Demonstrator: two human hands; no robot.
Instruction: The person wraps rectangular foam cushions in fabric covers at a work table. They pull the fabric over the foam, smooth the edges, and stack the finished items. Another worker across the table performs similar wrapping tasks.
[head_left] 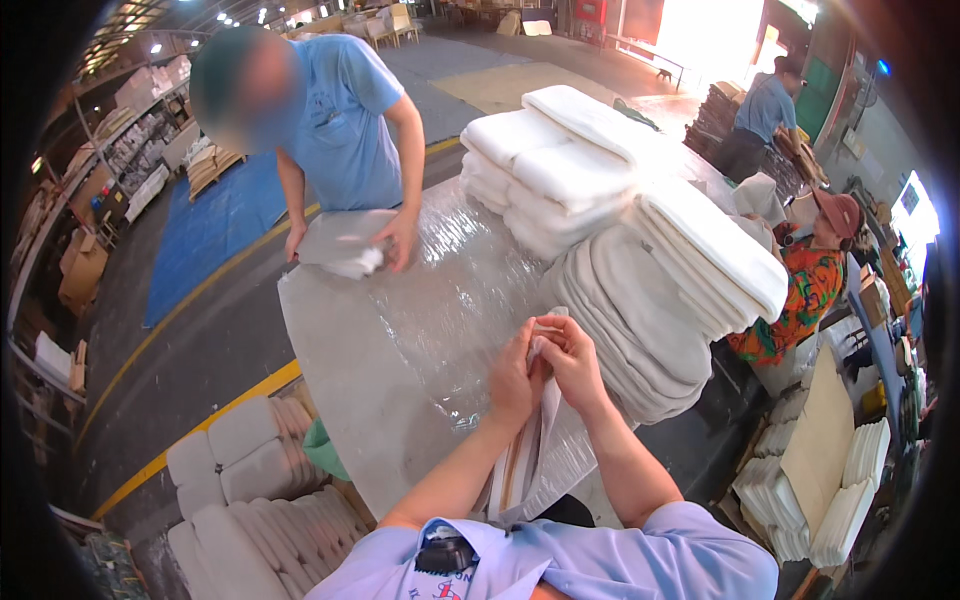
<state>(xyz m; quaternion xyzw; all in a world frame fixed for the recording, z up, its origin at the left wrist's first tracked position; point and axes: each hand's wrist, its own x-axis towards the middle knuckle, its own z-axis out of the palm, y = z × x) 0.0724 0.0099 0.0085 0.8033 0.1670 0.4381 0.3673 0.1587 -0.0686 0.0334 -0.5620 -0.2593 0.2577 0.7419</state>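
Note:
My left hand (pixel 516 378) and my right hand (pixel 569 360) meet above the table, fingers pinched together at the top of a light fabric piece (pixel 528 452). The cloth hangs from them toward my body and shows a tan stripe along its length. What exactly sits between the fingertips is mostly hidden. Just beyond my right hand rises a stack of folded grey cushion covers (pixel 625 330). Beneath my hands, clear plastic film (pixel 455 330) lies over the pale table (pixel 335 345).
Thick white padding (pixel 560 150) is piled at the table's far right. Across the table, a person in a blue shirt (pixel 345 120) handles a grey cushion (pixel 340 240). Grey cushions (pixel 265 520) are stacked on my left, board stacks (pixel 800 470) on my right. Another person (pixel 815 285) works at the right.

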